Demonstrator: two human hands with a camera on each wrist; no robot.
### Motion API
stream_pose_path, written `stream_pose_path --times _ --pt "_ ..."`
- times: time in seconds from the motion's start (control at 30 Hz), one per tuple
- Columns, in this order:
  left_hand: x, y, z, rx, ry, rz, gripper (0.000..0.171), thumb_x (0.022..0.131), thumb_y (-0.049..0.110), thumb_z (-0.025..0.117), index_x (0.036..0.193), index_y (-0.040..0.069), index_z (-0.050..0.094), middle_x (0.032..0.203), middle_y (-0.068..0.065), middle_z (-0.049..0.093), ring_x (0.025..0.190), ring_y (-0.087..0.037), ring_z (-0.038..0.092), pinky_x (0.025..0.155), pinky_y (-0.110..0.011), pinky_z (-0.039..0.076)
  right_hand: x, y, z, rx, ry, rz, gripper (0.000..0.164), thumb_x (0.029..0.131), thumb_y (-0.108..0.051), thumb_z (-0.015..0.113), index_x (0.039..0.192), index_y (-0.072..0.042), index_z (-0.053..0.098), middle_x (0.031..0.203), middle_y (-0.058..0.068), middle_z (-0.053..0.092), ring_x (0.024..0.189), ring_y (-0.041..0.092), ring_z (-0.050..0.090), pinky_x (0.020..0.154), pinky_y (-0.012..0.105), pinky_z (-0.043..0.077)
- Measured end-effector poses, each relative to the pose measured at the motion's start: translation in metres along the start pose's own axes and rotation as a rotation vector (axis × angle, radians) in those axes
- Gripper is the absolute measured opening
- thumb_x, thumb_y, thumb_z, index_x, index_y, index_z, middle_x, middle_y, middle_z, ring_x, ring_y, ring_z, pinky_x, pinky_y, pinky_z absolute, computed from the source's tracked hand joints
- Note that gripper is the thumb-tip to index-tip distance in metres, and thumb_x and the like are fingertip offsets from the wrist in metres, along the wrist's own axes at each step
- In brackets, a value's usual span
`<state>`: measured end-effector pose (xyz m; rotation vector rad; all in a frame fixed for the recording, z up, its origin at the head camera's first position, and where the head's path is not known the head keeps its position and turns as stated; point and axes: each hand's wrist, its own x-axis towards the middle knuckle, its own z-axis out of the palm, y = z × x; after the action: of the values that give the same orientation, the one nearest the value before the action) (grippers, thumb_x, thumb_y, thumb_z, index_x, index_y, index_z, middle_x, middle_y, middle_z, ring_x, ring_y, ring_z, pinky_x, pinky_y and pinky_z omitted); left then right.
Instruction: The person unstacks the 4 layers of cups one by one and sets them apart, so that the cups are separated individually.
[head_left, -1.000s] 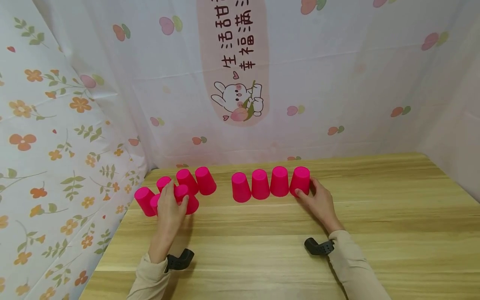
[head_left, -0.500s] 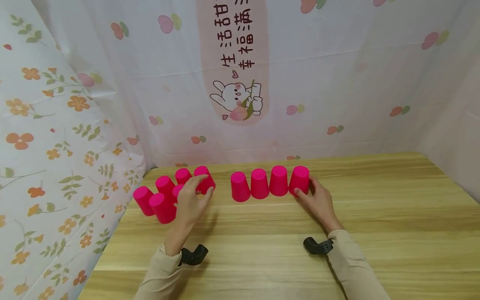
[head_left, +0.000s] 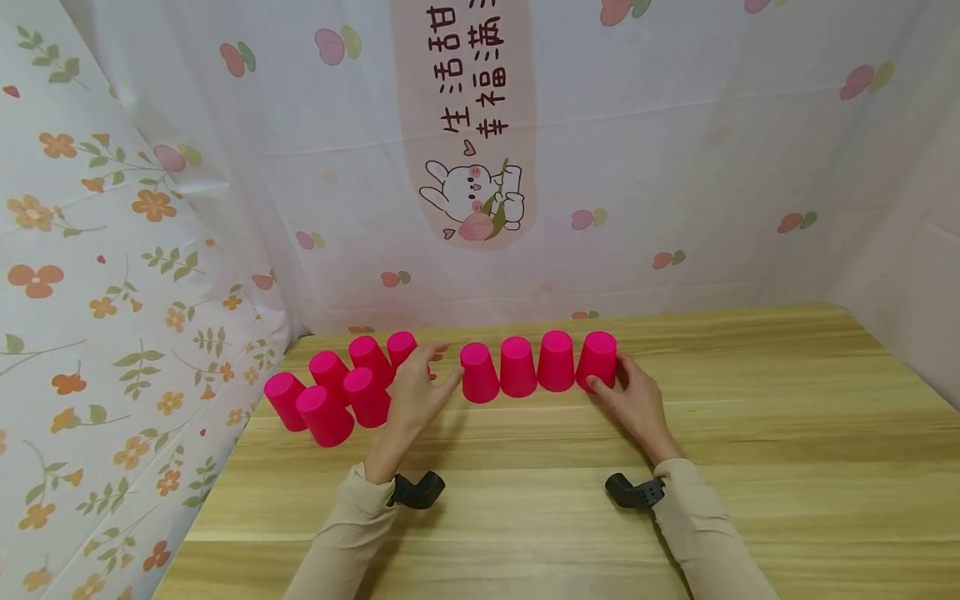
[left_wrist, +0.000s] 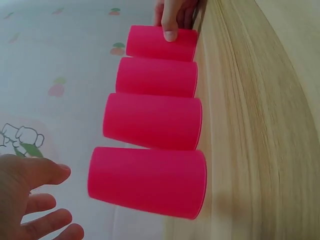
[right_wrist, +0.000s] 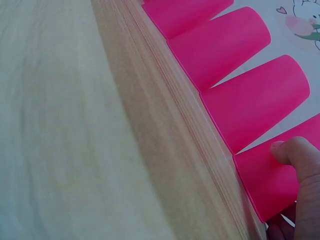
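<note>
A row of several pink cups stands upside down on the wooden table. My right hand [head_left: 637, 404] grips the rightmost cup [head_left: 597, 362] of this row low down. In the right wrist view its thumb lies on the front of that cup [right_wrist: 267, 185], with fingertips at the far side. My left hand [head_left: 412, 392] hovers just left of the row's leftmost cup [head_left: 482, 375], fingers spread and nothing held. The left wrist view shows a gap between the left hand's fingers [left_wrist: 47, 172] and this cup [left_wrist: 147, 181].
Left of my left hand stands a cluster of several more upside-down pink cups [head_left: 326, 417]; the hand partly hides one at the back [head_left: 401, 343]. Behind the table [head_left: 525, 517] hangs a patterned cloth [head_left: 637, 167]. Black wrist cameras [head_left: 420, 490] jut inward from both sleeves.
My left hand has left a cup of the left cluster and moved right, towards the row, with its fingers spreading. The right hand has stayed on its cup.
</note>
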<state>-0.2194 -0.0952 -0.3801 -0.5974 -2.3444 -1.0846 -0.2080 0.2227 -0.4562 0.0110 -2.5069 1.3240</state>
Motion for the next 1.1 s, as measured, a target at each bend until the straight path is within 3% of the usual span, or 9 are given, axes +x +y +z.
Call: stream_pose_path --times 0.23,0.53,0.87,1.1 --pt "0.004 -0.002 0.014 -0.031 -0.056 -0.072 0.046 0.075 0.011 0.075 0.115 -0.006 0.058 0.111 -0.019 0.061 0.095 -0.033 0.060 0.068 -0.041 0.054 0.000 -0.001 -0.001 -0.011 0.005 0.006 0.062 0.085 -0.029 0.067 0.131 0.006 0.043 0.128 0.027 0.049 0.117 0.041 0.048 0.096 0.048 0.040" --pt "0.006 -0.003 0.028 -0.030 -0.085 -0.096 0.048 0.075 0.010 0.076 0.115 -0.006 0.057 0.110 -0.019 0.061 0.092 -0.034 0.060 0.065 -0.038 0.054 0.000 -0.001 -0.001 -0.001 0.001 -0.004 0.060 0.085 -0.028 0.067 0.129 0.007 0.044 0.127 0.027 0.050 0.117 0.041 0.048 0.097 0.047 0.039" --pt "0.008 -0.006 0.032 -0.058 -0.073 -0.097 0.045 0.075 0.007 0.075 0.114 -0.007 0.058 0.105 -0.018 0.064 0.086 -0.031 0.062 0.065 -0.038 0.054 0.000 -0.001 -0.001 -0.001 0.006 0.000 0.060 0.085 -0.027 0.067 0.130 0.006 0.044 0.127 0.026 0.050 0.117 0.040 0.049 0.097 0.047 0.040" --pt "0.008 -0.003 0.028 -0.028 -0.081 -0.075 0.045 0.075 0.008 0.076 0.114 -0.006 0.059 0.104 -0.017 0.064 0.087 -0.029 0.062 0.064 -0.034 0.054 0.000 -0.002 -0.001 -0.001 0.013 -0.009 0.059 0.085 -0.027 0.067 0.129 0.006 0.044 0.127 0.026 0.051 0.116 0.041 0.049 0.096 0.048 0.040"
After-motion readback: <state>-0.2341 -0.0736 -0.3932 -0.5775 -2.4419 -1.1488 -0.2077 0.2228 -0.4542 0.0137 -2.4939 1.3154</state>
